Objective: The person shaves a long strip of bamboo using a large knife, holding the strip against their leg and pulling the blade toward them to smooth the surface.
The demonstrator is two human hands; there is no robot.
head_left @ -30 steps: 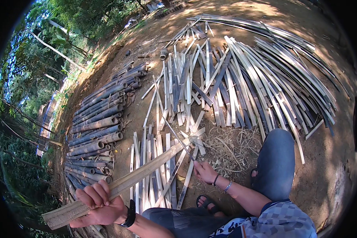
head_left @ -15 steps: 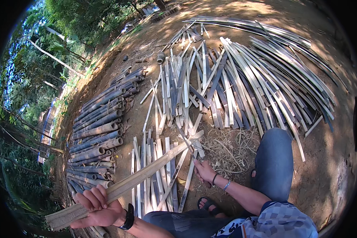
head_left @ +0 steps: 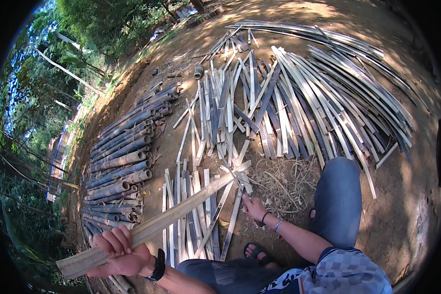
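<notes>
My left hand is closed around the near end of a long, wide split bamboo strip. The strip slants up to the right, its far end lying over other pale strips. My right hand grips a long-bladed knife, most of its handle hidden by the fingers. The thin dark blade reaches up and left, close to the strip's far end; whether it touches the strip I cannot tell. Loose bamboo strips lie under and beyond the held piece.
Stacked dark bamboo poles lie at the left. A big fan of split strips spreads over the ground ahead and right. Curled shavings sit beside my bent right knee. Trees border the left side.
My right hand has moved slightly up, and the knife has turned a little in it, showing less of the handle. The strip's near end has risen very slightly with my left hand.
</notes>
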